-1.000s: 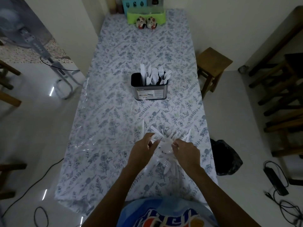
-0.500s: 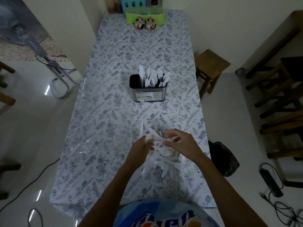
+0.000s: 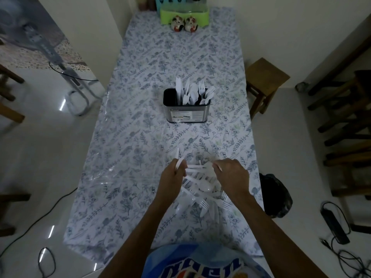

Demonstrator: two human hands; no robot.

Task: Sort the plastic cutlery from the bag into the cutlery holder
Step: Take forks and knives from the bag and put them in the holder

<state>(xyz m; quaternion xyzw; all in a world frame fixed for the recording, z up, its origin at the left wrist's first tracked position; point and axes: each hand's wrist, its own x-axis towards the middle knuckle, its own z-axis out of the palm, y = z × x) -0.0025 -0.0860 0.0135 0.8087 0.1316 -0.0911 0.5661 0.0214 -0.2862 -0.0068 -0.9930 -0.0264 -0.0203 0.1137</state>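
Observation:
A pile of white plastic cutlery (image 3: 202, 189) lies on a clear bag on the near part of the floral table. My left hand (image 3: 173, 177) grips white plastic knives (image 3: 177, 159) that stick up from its fingers. My right hand (image 3: 230, 173) pinches a white plastic piece (image 3: 197, 167) lying across toward the left hand. Farther up the table stands the metal cutlery holder (image 3: 185, 113) with knives, spoons and forks upright in its middle and right parts; its left compartment looks dark and empty.
A green container (image 3: 184, 14) and two small figurines (image 3: 184, 26) stand at the table's far end. A wooden stool (image 3: 265, 77) is right of the table, a black bag (image 3: 275, 195) on the floor, a fan stand (image 3: 66, 77) on the left.
Both hands moved apart over the pile. The left hand now holds knives raised, and the right hand shifted right while pinching a piece.

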